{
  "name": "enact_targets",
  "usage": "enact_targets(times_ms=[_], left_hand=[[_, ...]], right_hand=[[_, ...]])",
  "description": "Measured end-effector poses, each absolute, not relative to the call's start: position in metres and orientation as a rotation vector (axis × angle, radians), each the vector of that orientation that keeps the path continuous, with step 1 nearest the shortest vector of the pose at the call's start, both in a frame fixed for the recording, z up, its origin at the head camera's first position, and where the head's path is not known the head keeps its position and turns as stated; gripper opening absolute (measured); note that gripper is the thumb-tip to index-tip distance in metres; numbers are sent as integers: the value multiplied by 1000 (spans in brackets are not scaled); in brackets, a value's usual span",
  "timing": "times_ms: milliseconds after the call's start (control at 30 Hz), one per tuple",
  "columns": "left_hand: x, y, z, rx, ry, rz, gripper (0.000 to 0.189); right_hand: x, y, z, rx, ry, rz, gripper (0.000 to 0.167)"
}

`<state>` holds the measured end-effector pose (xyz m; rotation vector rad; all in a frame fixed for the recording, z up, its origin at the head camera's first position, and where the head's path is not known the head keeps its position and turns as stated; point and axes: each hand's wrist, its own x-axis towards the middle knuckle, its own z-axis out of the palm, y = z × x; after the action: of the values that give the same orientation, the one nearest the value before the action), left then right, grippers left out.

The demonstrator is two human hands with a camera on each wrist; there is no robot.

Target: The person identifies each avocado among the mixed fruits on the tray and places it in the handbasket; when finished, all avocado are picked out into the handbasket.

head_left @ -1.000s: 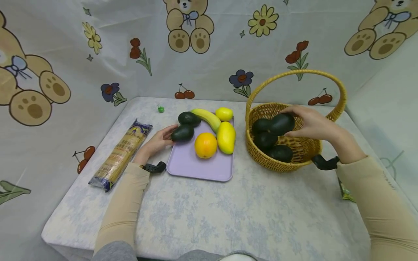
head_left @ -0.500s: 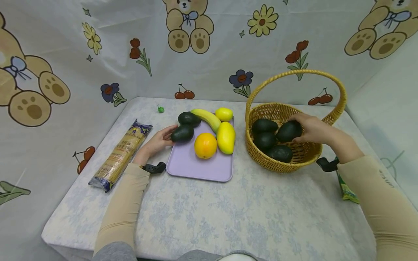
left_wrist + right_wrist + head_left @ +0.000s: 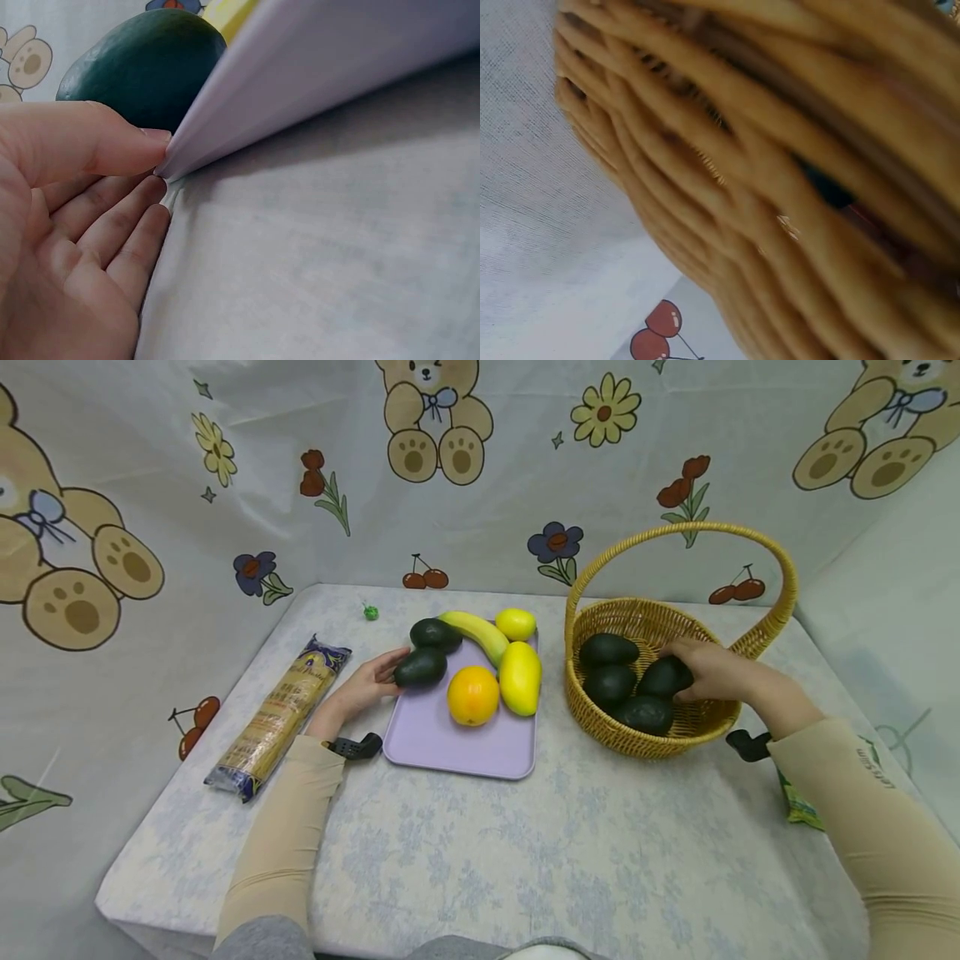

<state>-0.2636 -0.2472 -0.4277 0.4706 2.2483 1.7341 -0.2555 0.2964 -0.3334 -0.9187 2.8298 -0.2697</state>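
Observation:
My left hand (image 3: 364, 682) is at the left edge of the lilac tray (image 3: 457, 755). In the left wrist view its thumb (image 3: 127, 146) lies on the tray's rim, with the other fingers below it, pinching the edge. A dark green avocado (image 3: 421, 668) sits just beside these fingertips, a second avocado (image 3: 435, 635) behind it. Inside the wicker basket (image 3: 637, 745), my right hand (image 3: 708, 670) grips an avocado (image 3: 663, 680) low among three others, such as the front avocado (image 3: 647, 716). The right wrist view is mostly basket weave, which hides that hand.
The tray also bears an orange (image 3: 472, 696), a mango (image 3: 520, 678), a lemon (image 3: 516, 624) and a banana (image 3: 474, 630). Left of it lies a pasta pack (image 3: 281, 718). The basket's tall handle (image 3: 678, 528) arches over its opening. A green packet (image 3: 804, 808) is partly under the right forearm.
My right hand has lowered the avocado deeper into the basket and a little to the right, down beside the other avocados. The left hand has stayed at the tray's edge.

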Motion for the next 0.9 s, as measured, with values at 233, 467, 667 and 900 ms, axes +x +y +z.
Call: enact_targets(times_ms=[233, 467, 667, 900], left_hand=[[-263, -247, -427, 480, 2236, 1754, 74], [-263, -247, -427, 467, 2237, 1746, 74], [-263, -247, -428, 496, 2228, 1755, 74], [-263, -246, -426, 474, 2207, 1766, 74]], right_hand=[[-255, 296, -333, -902, 2816, -229, 66], [-252, 297, -327, -887, 2818, -280, 65], [-244, 296, -312, -885, 2868, -412, 64], [-225, 283, -281, -894, 2882, -693, 63]])
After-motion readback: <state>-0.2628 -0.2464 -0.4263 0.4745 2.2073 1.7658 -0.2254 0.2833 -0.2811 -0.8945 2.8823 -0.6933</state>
